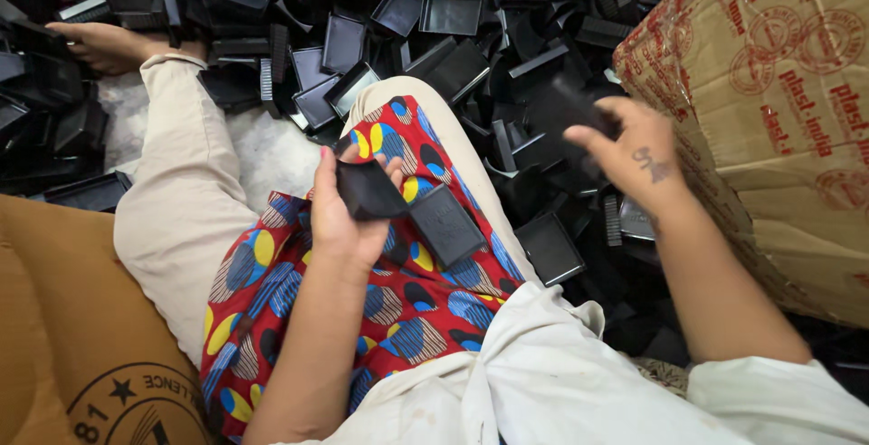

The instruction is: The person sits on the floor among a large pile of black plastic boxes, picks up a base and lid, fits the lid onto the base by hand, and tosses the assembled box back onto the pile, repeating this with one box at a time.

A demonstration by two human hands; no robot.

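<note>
While sitting amid the black plastic tray pile, left hand clamped on a black hinged case over the patterned cloth. Right hand at 3 o'clock, closed around another black piece. Could easily slip off the lap, since only half is pinched.

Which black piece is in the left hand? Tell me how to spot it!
Find the red patterned cloth on the lap, in front of the big pile of black trays. The left hand rests there, gripping a black piece at the fingers. Unlike the square tray lying flat beside it on the cloth, this one is lifted and pinched in the hand.
</note>
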